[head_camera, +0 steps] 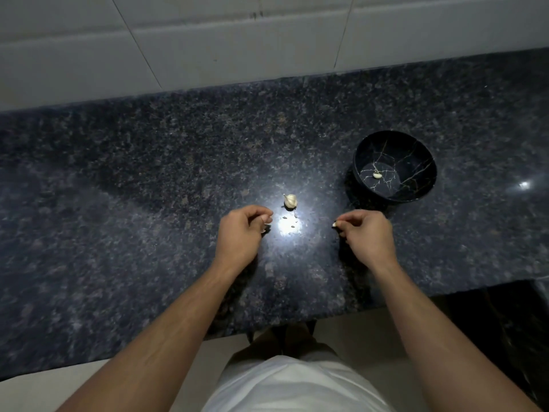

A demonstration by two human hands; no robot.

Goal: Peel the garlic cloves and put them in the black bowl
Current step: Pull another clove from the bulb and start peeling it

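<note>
Our right hand pinches a small pale garlic clove at its fingertips; our left hand is curled on what looks like a papery scrap of skin. The black gold-veined bowl, at two o'clock on the dark speckled stone surface, holds one peeled clove. We should check that the skin is fully off, then release low over the bowl; the white garlic bulb waits at twelve.

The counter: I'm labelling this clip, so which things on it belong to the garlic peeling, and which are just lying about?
Part of the job:
- garlic bulb
- black bowl with one peeled clove inside
- small pale piece pinched in the right hand
- left hand, fingers curled on something pale

Lying about:
- skin scraps on the counter
</note>
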